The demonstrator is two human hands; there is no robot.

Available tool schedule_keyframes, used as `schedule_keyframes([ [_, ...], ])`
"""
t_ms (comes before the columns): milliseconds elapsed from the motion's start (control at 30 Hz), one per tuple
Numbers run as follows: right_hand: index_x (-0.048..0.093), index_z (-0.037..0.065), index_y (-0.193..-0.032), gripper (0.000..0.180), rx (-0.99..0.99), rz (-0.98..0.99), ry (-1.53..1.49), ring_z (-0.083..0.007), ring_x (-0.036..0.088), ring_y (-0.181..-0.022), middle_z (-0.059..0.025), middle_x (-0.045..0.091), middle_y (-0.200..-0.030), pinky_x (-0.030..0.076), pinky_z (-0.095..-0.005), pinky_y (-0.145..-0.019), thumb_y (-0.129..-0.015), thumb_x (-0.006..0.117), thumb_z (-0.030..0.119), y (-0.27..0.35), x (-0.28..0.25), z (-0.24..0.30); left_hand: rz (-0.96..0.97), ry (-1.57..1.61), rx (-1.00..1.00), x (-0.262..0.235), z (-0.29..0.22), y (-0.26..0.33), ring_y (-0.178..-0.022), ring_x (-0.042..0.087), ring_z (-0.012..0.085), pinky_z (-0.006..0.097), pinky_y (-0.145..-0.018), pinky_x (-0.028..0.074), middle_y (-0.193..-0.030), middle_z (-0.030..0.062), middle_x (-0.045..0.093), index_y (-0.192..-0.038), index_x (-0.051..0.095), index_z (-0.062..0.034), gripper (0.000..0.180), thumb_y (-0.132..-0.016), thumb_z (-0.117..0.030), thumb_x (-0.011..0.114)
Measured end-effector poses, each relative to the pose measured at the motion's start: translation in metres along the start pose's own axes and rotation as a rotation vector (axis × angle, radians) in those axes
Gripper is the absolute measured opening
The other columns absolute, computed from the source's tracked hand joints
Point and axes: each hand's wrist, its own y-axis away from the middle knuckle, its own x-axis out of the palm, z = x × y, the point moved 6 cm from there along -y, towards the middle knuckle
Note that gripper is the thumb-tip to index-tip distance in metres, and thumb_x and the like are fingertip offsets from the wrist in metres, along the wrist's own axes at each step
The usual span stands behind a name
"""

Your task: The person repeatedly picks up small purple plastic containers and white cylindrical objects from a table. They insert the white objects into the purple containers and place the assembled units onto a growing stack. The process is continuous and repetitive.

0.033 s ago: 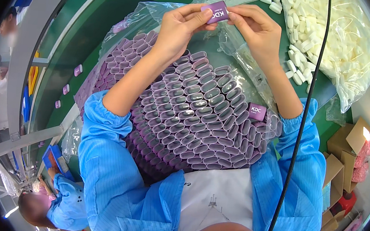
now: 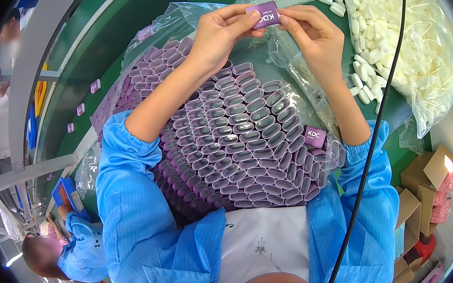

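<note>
Above the far edge of the pile, a small purple oval case (image 2: 264,15) with white lettering is pinched between my two hands. My left hand (image 2: 218,36) grips its left end, the thumb lying on the printed face. At the right end the thumb and fingers of my right hand (image 2: 319,41) close on its edge. Below my forearms, many hollow purple oval shells (image 2: 239,126) stand packed in rows, most with their open ends up. A single purple shell (image 2: 315,136) lies on its side at the right of the rows, its printed face showing.
A clear plastic bag of white oval pieces (image 2: 372,41) lies at the far right, some spilled beside it. A black cable (image 2: 381,102) hangs across the right side. Several purple cases (image 2: 80,109) sit on the green surface at left. A co-worker (image 2: 82,247) sits lower left; cardboard boxes (image 2: 416,181) stand right.
</note>
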Motion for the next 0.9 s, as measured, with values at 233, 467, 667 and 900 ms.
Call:
schedule_keyframes([
  [233,0.071,0.004,-0.101,0.02,-0.178,-0.031,0.325,-0.0173,0.066,-0.084,-0.0093,0.068,-0.097,0.052,-0.0262,-0.075,-0.082,0.068,0.005,-0.008,-0.012,0.002,-0.098,-0.051,0.02,-0.019,-0.011,-0.016,-0.087,0.064,0.018,0.027,-0.084,0.052,-0.102,0.0137,0.064,-0.113,0.057,0.0088,0.032,-0.092,-0.016,0.06],
  [467,0.07,0.006,-0.103,0.022,-0.221,-0.072,0.417,-0.0185,0.067,-0.083,-0.0102,0.069,-0.094,0.051,-0.0268,-0.074,-0.081,0.07,0.01,-0.012,-0.023,-0.001,-0.101,-0.142,-0.021,-0.039,-0.021,-0.037,-0.088,0.064,0.018,0.028,-0.086,0.05,-0.1,0.0133,0.065,-0.112,0.058,0.0082,0.031,-0.092,-0.015,0.06],
  [667,0.072,0.004,-0.097,0.022,-0.239,-0.13,0.372,-0.0194,0.068,-0.078,-0.0099,0.07,-0.089,0.053,-0.0276,-0.068,-0.076,0.073,0.007,-0.003,0.002,0.005,-0.008,0.006,-0.047,-0.002,0.002,-0.018,-0.081,0.064,0.0159,0.027,-0.079,0.053,-0.096,0.0121,0.065,-0.108,0.06,0.0082,0.029,-0.091,-0.016,0.062],
  [900,0.072,0.003,-0.093,0.017,-0.351,-0.173,0.544,-0.0241,0.068,-0.074,-0.0106,0.07,-0.087,0.054,-0.03,-0.066,-0.077,0.072,0.009,0.0,0.001,0.009,-0.062,0.04,-0.044,0.001,0.003,-0.017,-0.087,0.064,0.0161,0.026,-0.082,0.052,-0.101,0.0131,0.064,-0.113,0.057,0.0083,0.033,-0.092,-0.017,0.06],
])
